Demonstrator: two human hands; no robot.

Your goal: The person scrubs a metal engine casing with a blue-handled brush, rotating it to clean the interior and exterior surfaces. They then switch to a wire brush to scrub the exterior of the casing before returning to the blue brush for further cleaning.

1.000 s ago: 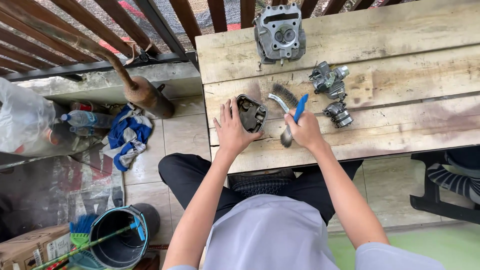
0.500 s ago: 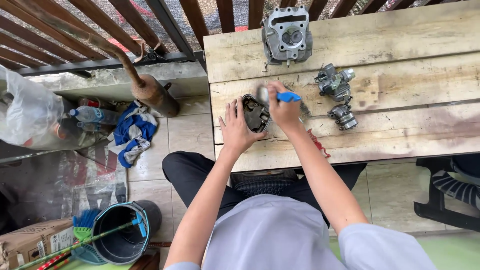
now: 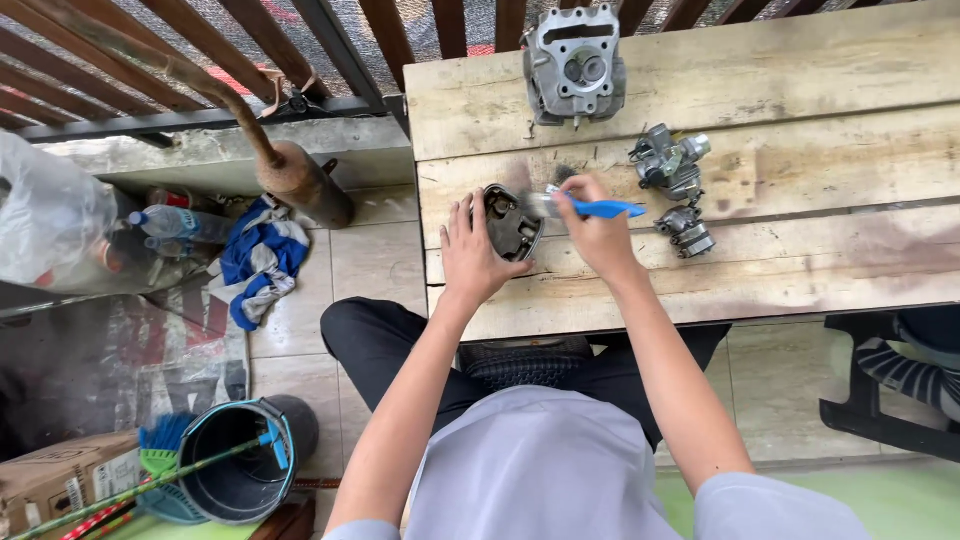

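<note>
My left hand [image 3: 473, 250] rests on the wooden table [image 3: 800, 260] and steadies a dark metal engine cover [image 3: 508, 222] by its near edge. My right hand [image 3: 595, 228] grips a brush with a blue handle [image 3: 600, 208], its bristle end laid over the top of the cover. A grey cylinder head [image 3: 573, 63] sits at the far edge of the table. To the right of my hand lie a carburettor [image 3: 668, 161] and a smaller metal part [image 3: 686, 230].
A rusty exhaust pipe [image 3: 300, 180] leans against the railing at left, beside a blue and white rag [image 3: 255, 262] and plastic bottles [image 3: 170, 222]. A dark bucket [image 3: 235, 475] with brushes stands at lower left. A black chair [image 3: 890, 380] sits under the table's right side.
My right hand has swung the brush from the table's near right up and left onto the cover. The left hand stayed on the cover.
</note>
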